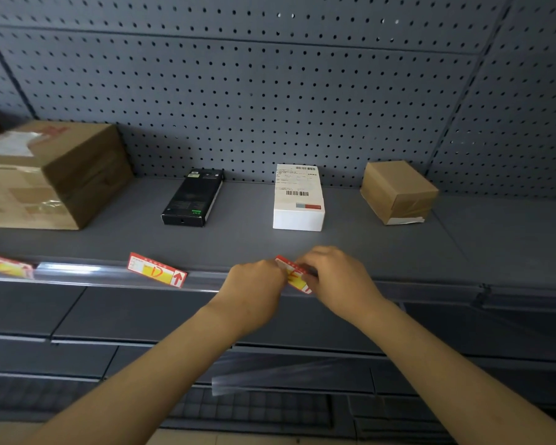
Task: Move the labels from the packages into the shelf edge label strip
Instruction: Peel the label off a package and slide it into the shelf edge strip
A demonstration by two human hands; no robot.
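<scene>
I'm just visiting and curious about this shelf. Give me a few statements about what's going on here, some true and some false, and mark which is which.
1. Both hands hold one label at the strip. True.
2. The white box stands left of the black box. False: it stands to its right.
3. A label marked D already sits in the strip. True.
4. The left hand rests on the big carton. False: it is at the label.
5. The small carton sits on top of the white box. False: it stands apart, to the right.
</scene>
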